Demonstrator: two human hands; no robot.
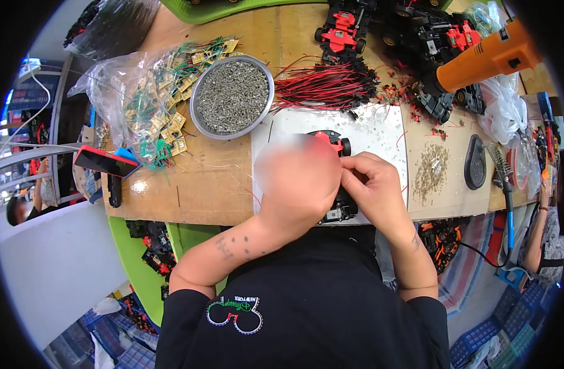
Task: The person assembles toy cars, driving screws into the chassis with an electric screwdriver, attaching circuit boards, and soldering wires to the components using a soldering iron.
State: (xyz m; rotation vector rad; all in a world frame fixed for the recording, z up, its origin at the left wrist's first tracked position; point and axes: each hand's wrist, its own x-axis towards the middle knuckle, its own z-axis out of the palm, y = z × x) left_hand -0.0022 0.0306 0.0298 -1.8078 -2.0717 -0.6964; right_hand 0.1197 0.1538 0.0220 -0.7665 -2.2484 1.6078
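Observation:
A black and red toy car chassis lies on a white sheet in front of me, largely covered by my hands. My left hand is over its left side; a blurred patch hides the fingers. At the chassis's right edge is my right hand, thumb and forefinger pinched together; whatever is between them is too small to make out. Beyond the hands are a metal bowl of small metal parts and a bundle of red and black wires.
Small circuit boards with green wires spill from a plastic bag on the left, near a phone. An orange power tool juts in at upper right. A soldering iron rests in its coil holder. Green bins sit below the table edge.

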